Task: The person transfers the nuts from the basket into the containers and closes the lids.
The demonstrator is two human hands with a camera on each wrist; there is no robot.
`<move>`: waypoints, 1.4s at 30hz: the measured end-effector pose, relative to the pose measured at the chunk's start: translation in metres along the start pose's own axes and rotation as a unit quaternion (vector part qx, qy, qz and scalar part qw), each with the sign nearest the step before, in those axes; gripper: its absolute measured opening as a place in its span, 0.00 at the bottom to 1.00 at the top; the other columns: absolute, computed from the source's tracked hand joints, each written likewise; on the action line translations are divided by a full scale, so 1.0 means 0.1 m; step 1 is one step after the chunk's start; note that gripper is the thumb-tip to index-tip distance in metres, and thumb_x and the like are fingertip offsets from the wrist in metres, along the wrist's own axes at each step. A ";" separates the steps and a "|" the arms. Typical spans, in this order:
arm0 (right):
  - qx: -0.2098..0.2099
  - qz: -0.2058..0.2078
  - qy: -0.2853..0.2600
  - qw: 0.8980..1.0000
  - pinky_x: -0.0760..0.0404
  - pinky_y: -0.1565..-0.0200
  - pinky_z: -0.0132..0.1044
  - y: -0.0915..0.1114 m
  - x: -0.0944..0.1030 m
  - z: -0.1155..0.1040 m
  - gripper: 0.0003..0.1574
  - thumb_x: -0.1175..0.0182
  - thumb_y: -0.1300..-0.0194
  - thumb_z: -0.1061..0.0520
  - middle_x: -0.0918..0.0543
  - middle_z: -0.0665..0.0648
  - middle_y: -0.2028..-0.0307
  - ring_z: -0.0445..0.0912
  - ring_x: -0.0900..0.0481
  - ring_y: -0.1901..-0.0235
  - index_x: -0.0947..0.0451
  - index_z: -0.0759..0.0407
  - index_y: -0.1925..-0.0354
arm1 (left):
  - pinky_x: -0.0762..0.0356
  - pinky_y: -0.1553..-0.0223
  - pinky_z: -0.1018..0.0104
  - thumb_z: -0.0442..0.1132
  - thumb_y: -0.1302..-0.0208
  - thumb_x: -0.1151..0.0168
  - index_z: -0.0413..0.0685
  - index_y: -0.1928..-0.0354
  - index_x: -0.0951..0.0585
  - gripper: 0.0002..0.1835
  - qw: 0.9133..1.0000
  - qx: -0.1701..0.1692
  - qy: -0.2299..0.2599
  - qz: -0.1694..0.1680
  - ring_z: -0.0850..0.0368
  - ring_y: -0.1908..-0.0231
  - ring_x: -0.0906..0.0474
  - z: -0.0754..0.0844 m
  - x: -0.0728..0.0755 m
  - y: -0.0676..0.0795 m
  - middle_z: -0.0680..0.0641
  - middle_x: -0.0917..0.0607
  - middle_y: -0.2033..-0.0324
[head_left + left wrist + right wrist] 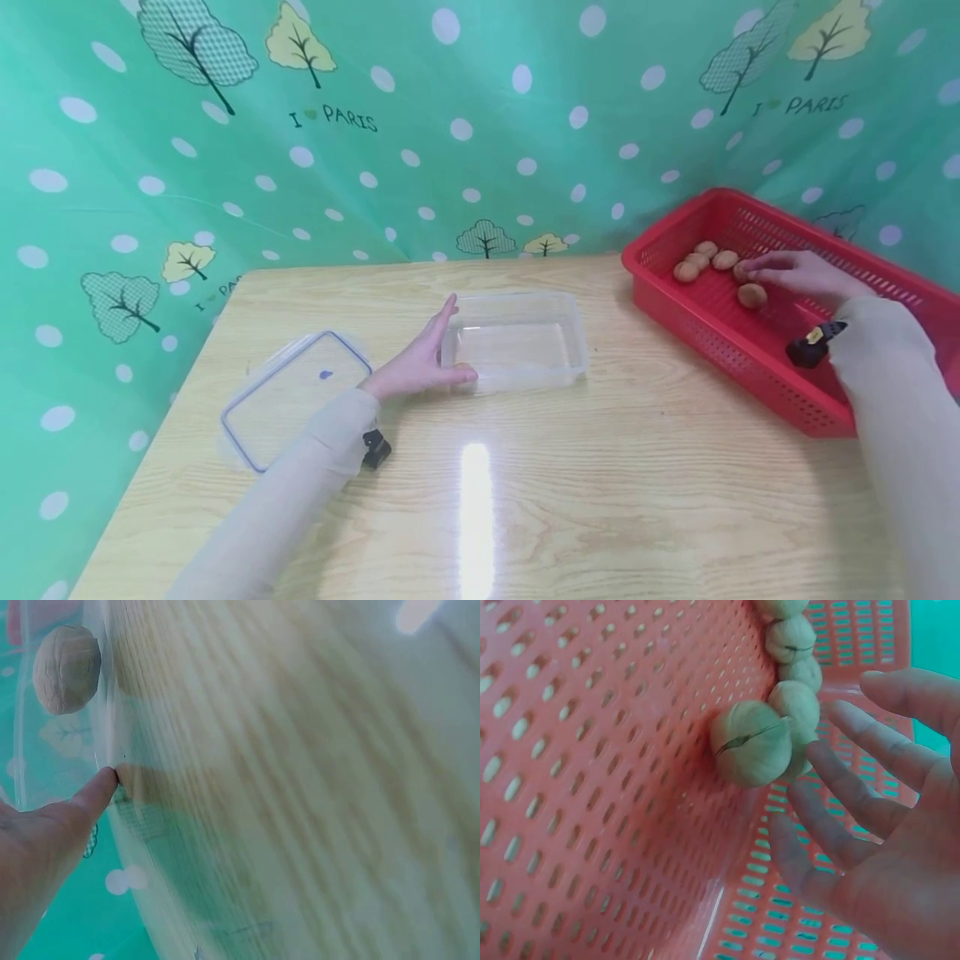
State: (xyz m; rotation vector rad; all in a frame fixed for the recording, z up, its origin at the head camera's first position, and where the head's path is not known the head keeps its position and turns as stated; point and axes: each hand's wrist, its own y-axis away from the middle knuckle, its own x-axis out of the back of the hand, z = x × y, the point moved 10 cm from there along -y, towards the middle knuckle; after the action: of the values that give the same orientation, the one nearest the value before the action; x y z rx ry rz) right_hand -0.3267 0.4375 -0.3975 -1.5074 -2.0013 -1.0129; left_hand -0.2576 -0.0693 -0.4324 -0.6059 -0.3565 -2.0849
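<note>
A clear plastic container (525, 379) stands mid-table. My left hand (420, 362) rests at its left side with thumb and fingers spread along the wall. In the left wrist view a walnut (66, 669) appears through clear plastic; whether it lies inside the container I cannot tell. My right hand (806, 275) reaches into a red perforated basket (735, 354), its fingers loosely bent beside several walnuts (725, 260). In the right wrist view the fingertips are close to a cracked walnut (751, 744) and the row behind it, with none gripped.
A clear lid (292, 408) with a blue seal lies on the wooden table (570, 500), left of the container and partly behind the left forearm. A green patterned curtain (420, 183) hangs behind the table. The basket's long wall rises under the right wrist.
</note>
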 end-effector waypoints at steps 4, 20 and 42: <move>-0.004 -0.007 0.001 1.000 0.30 0.45 0.62 -0.02 -0.03 0.04 0.41 0.41 0.32 0.45 0.32 0.70 0.38 0.60 0.37 0.42 0.38 0.64 0.31 | 0.54 0.33 0.39 0.55 0.49 0.26 0.58 0.24 0.70 0.67 1.000 -0.006 0.001 0.002 0.42 0.28 0.61 0.00 0.02 0.00 0.41 0.57 0.25; -0.001 -0.020 0.039 0.999 0.21 0.60 0.36 -0.17 -0.16 0.13 0.40 0.36 0.35 0.50 0.26 0.74 0.46 0.51 0.22 0.56 0.37 0.74 0.36 | 0.54 0.33 0.39 0.36 0.43 0.30 0.46 0.25 0.68 0.61 0.999 0.011 0.030 -0.009 0.38 0.28 0.63 0.38 0.05 0.12 0.37 0.58 0.26; 0.033 0.003 0.017 0.999 0.23 0.50 0.50 -0.09 -0.07 -0.34 0.41 0.37 0.36 0.46 0.27 0.62 0.42 0.45 0.28 0.50 0.37 0.58 0.31 | 0.48 0.35 0.37 0.39 0.43 0.28 0.55 0.24 0.70 0.63 1.000 0.007 0.029 -0.004 0.40 0.28 0.63 0.01 -0.02 0.02 0.41 0.60 0.25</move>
State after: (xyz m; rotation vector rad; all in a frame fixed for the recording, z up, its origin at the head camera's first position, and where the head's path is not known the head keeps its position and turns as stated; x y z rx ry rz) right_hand -0.3357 0.4057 -0.3838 -1.4508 -1.9865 -0.9545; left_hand -0.2546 -0.0688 -0.4322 -0.5345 -0.3404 -2.1018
